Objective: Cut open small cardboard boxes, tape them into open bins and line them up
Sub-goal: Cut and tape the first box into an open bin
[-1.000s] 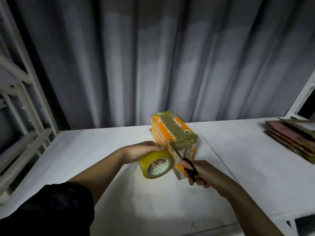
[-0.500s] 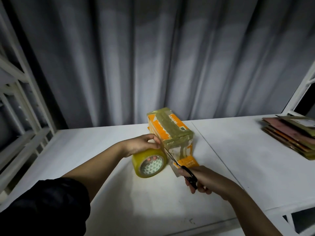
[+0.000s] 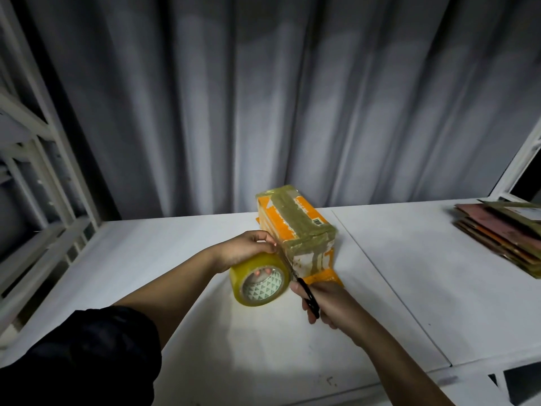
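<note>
White table [image 3: 146, 259] — left hand [image 3: 243, 250] grips tape roll [image 3: 260, 281], right hand [image 3: 330, 303] clamps scissors [image 3: 306, 291] beside box [image 3: 295, 227].

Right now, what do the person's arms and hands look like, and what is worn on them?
Both hands are bare: left hand, right hand. No gloves, rings or watch show. The left arm has a dark sleeve ending about the elbow, with the forearm bare. The right forearm is bare as far as seen.
</note>
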